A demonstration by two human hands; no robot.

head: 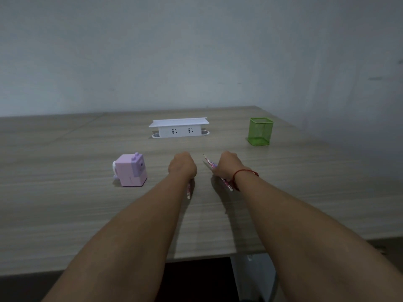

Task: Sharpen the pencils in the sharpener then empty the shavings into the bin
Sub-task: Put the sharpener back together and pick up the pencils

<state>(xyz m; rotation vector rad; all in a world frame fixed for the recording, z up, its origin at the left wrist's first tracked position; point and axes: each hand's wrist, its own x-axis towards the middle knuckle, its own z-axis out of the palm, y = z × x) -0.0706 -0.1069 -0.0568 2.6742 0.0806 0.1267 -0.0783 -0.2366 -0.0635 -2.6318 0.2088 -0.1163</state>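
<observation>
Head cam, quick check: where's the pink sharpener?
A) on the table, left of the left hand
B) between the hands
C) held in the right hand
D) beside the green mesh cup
A: the pink sharpener stands on the table, left of the left hand, which grips a pencil.

A matt, wood-grain worktop (305,192) carries a smooth lilac plastic sharpener (130,171), a green wire-mesh metal pot (260,131) and a smooth white plastic socket box (180,128); a pencil (209,162) shows a printed, faintly glossy coat.
</observation>
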